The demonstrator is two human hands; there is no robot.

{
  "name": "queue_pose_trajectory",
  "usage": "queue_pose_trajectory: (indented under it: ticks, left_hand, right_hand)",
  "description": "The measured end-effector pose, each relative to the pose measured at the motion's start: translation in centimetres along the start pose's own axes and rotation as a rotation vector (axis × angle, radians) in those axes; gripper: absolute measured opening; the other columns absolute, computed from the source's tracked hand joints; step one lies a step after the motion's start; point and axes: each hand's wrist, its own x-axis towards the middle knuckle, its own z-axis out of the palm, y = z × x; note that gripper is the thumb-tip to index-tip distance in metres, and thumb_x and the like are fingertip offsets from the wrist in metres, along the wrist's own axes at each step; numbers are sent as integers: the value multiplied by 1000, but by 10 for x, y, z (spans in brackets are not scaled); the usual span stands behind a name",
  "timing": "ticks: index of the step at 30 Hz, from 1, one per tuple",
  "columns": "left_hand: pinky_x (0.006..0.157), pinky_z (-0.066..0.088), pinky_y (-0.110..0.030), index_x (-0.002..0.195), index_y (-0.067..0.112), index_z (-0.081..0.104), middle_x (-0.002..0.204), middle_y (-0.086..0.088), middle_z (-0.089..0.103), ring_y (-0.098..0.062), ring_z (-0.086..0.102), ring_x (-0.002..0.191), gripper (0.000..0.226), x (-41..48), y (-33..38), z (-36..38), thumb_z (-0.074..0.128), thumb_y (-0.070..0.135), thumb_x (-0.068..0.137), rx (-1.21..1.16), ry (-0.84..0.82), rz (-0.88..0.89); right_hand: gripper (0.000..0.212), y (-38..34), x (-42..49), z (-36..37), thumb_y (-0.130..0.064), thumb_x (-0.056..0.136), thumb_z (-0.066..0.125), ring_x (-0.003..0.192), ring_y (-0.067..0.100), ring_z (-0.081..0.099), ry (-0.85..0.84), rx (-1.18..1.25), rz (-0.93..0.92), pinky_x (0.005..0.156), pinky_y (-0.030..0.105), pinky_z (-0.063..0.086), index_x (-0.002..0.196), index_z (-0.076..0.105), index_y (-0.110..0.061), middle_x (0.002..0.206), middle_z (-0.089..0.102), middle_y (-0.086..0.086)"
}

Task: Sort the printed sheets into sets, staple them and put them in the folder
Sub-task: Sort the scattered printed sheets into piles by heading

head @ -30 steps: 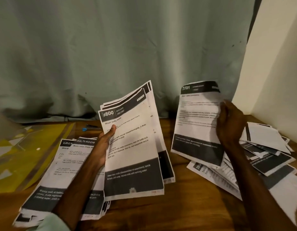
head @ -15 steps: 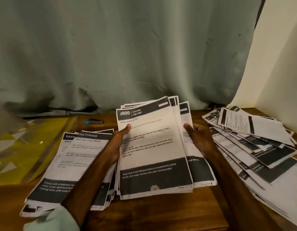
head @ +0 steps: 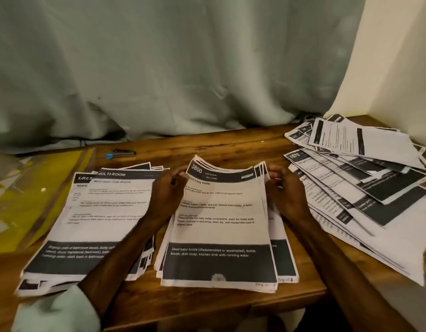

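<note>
Left grip (head: 168, 192) pinches the far left corner of the middle stack of white printed sheets with black header and footer bands (head: 221, 226), fingers curled round the edge. Right grip (head: 288, 191) is cupped at the far right edge with its fingers curled against the paper; whether it actually clasps the sheets I cannot tell.

Stack lies centre on the brown wooden tabletop (head: 231, 144), between a squared pile of similar sheets headed MULTI-ROOM (head: 104, 212) just to the left and a loose fanned heap of sheets (head: 365, 185) to the right. Near end rests flat; far end is lifted and curling.

Long axis runs near to far. Header "3800 KITCHEN" is at the far end, print face up, readable from the person's side.

Handling, judged: light, floppy, sheets slide on each other, edges uneven, corners crease easily. Best held by both long edges, or pinched through the full thickness at a far corner for stapling.

Translucent yellow plastic folder (head: 27, 188) lies at the left. Small dark tool with a blue end (head: 121, 153) lies beyond the piles, possibly the stapler, too small to confirm.
</note>
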Motion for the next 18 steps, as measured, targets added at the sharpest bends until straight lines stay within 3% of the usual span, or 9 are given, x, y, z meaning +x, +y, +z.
queue_pose_trajectory:
  ticks: [3,5,7,10,12,14,18]
  left_hand:
    - [74,55,-14,122,22,71,103,12,75,3,70,92,23,-1,-9,-3,64,25,100,11,81,44]
    - [72,53,-11,111,23,74,100,11,74,1,70,90,15,-1,-10,-1,66,22,98,47,96,40]
    - [70,46,-3,107,21,72,98,11,72,10,65,90,11,0,-8,-2,65,22,99,55,97,45]
    - [79,50,-15,109,23,65,104,11,70,6,63,95,13,5,-7,-8,59,33,102,-67,95,-30]
    - [79,54,-20,113,22,62,107,9,73,-1,68,96,16,7,-8,-11,55,34,104,-218,100,-123]
    - [71,54,-14,120,18,59,103,11,74,1,71,90,19,9,-10,-12,52,29,106,-352,124,-215]
    - [63,55,-18,119,24,58,98,8,71,-5,69,81,15,13,-20,-11,48,26,108,-443,190,-351]
  right_hand:
    - [26,5,2,3,-12,97,65,109,15,66,-2,-94,-10,95,33,55,123,66,-13,119,71,2]
    - [28,4,3,6,-4,96,63,110,17,65,25,-140,-25,94,30,53,122,67,-12,120,70,4]
    - [29,-2,5,6,2,94,62,105,14,63,63,-187,-63,87,23,49,119,68,-11,119,69,3]
    - [30,-19,12,2,8,90,64,102,13,61,17,-261,-183,86,25,47,113,71,-11,114,67,-1]
    - [32,-26,22,0,9,90,62,105,23,66,-63,-286,-215,85,25,48,114,72,-11,116,71,7]
    - [31,-27,30,1,6,93,60,111,24,65,-121,-359,-190,83,18,44,117,71,-11,123,70,9]
    - [14,-11,31,7,-7,97,62,102,17,63,-181,-334,-114,86,31,52,103,69,-17,114,66,2]
